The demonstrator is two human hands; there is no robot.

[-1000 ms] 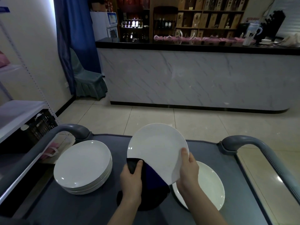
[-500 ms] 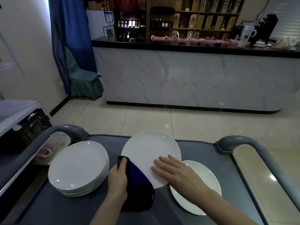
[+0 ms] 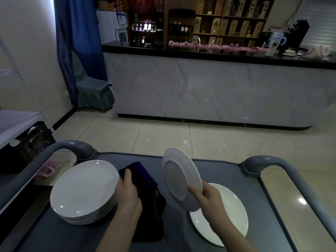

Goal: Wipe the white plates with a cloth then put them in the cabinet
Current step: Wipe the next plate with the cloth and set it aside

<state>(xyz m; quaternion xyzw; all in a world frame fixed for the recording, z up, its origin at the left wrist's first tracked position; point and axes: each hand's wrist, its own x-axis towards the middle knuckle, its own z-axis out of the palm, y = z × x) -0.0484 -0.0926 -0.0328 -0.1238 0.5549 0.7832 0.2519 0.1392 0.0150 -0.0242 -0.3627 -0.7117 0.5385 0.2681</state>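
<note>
Flipped up since before, white plate (image 3: 179, 179) is being held on edge, underside showing, rim being pinched by fingers of right hand (image 3: 209, 199) above single plate (image 3: 231, 211). On cart (image 3: 45, 237), dark cloth (image 3: 143, 177) is being gripped by left hand (image 3: 129, 193), beside plate stack (image 3: 83, 190).
</note>
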